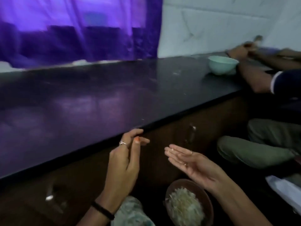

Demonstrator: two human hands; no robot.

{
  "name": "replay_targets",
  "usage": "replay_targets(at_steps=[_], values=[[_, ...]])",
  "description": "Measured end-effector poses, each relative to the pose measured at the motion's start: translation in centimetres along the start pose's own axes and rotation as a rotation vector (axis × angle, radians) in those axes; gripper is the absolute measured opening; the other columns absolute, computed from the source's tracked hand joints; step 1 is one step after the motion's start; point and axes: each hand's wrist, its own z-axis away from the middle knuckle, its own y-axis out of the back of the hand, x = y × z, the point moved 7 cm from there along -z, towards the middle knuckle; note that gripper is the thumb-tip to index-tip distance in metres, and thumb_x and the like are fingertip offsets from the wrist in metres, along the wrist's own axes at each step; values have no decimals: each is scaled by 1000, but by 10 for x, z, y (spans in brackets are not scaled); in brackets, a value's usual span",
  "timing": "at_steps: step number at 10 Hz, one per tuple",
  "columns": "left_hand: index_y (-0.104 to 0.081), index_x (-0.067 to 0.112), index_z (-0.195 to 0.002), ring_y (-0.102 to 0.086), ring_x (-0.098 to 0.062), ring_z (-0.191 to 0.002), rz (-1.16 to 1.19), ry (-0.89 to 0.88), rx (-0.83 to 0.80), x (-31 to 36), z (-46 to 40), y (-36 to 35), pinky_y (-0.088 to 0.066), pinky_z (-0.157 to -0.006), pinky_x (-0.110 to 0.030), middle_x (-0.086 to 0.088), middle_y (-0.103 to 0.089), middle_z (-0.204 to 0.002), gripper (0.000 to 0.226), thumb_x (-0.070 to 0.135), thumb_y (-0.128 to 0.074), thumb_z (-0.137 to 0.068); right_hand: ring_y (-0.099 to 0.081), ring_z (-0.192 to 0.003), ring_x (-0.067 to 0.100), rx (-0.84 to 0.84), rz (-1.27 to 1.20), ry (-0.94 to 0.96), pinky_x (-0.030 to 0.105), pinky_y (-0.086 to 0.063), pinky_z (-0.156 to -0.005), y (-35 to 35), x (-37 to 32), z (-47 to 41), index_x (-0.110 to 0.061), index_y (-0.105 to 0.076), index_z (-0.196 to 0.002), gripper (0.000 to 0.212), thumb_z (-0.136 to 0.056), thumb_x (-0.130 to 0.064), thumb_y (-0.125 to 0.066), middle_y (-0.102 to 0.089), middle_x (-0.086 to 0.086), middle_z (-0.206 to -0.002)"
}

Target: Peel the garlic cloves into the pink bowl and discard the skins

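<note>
Both hands, left hand (125, 162) loosely curled and right hand (192, 162) spread palm-up, hold nothing above the near skin-filled bowl (206, 194), nearer the right.

— What colour is the curtain (78, 30) at the upper left?
— Purple, with darker violet folds. The wall (228, 25) at the upper right is pale grey-white.
— And the countertop (114, 95) across the middle?
— Black, with a purple sheen.
— The bowls?
— The bowl (222, 65) at the upper right is mint green; the lower bowl (209, 203) is brownish-pink, filled with off-white skins (185, 206).
— The left hand (123, 160)?
— Orange-painted nail, silver ring, black wristband (102, 210).
</note>
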Motion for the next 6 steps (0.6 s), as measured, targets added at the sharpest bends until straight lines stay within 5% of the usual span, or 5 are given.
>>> replay_targets(at_steps=[1, 2, 3, 4, 6], values=[[-56, 30, -110, -66, 4, -89, -16, 97, -225, -38, 16, -76, -47, -78, -14, 15, -70, -91, 19, 32, -42, -98, -72, -89, 27, 258, 159, 108, 24, -59, -70, 77, -6, -10, 12, -63, -103, 20, -88, 14, -50, -70, 27, -99], [-53, 38, -108, -64, 7, -90, -81, 197, -407, -79, 30, -132, -50, -81, -21, 15, -69, -92, 18, 30, -40, -99, -72, -68, 23, 462, 479, 196, 23, -57, -62, 138, -16, -29, 5, -67, -85, 5, -87, 6, -62, -69, 20, -83], [-53, 39, -112, -63, 6, -93, -164, 287, -548, -120, 44, -170, -52, -82, -30, 18, -68, -96, 19, 36, -40, -99, -69, -61, 20, 576, 927, 144, 34, -60, -61, 189, -21, -61, -3, -70, -77, 12, -87, 1, -66, -68, 14, -77], [-50, 40, -117, -64, -2, -100, -252, 349, -635, -152, 55, -186, -52, -85, -36, 15, -68, -104, 31, 49, -33, -94, -68, -89, 25, 488, 1490, -61, 31, -54, -77, 222, -9, -94, -4, -74, -92, 20, -89, 1, -55, -71, 13, -95], [-49, 37, -123, -62, -15, -108, -389, 370, -695, -179, 63, -198, -50, -88, -36, 8, -67, -114, 36, 52, -32, -94, -61, -106, 31, 599, 1992, -176, 41, -44, -93, 241, 2, -100, -11, -62, -102, 14, -94, -17, -51, -64, 10, -110]])
